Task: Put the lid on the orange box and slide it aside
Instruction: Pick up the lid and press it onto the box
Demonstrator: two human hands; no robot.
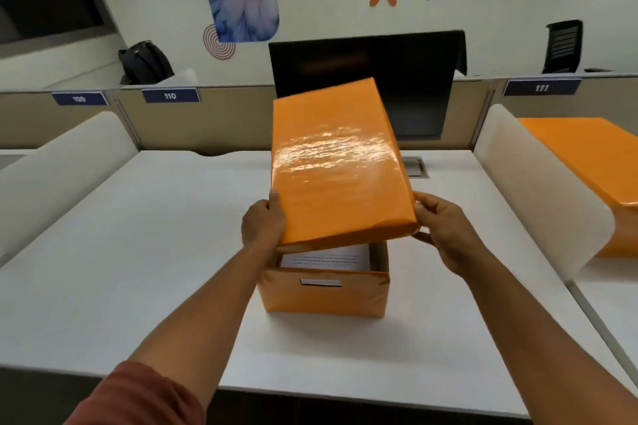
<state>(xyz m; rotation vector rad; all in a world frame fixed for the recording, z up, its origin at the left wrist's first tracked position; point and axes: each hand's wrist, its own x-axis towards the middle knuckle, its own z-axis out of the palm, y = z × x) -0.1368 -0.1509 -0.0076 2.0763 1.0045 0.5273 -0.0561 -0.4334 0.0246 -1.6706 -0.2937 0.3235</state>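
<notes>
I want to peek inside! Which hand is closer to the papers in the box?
Left. The left hand is just above the papers; the right hand is farther off, beside the lid.

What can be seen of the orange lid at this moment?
The orange lid is a glossy rectangular cover, seemingly wrapped in shiny orange paper that reflects the lights. It is held tilted above the open orange box, near edge low, far edge raised toward the monitor. The left hand and right hand each hold a near corner. It is not yet seated; papers show beneath it.
</notes>
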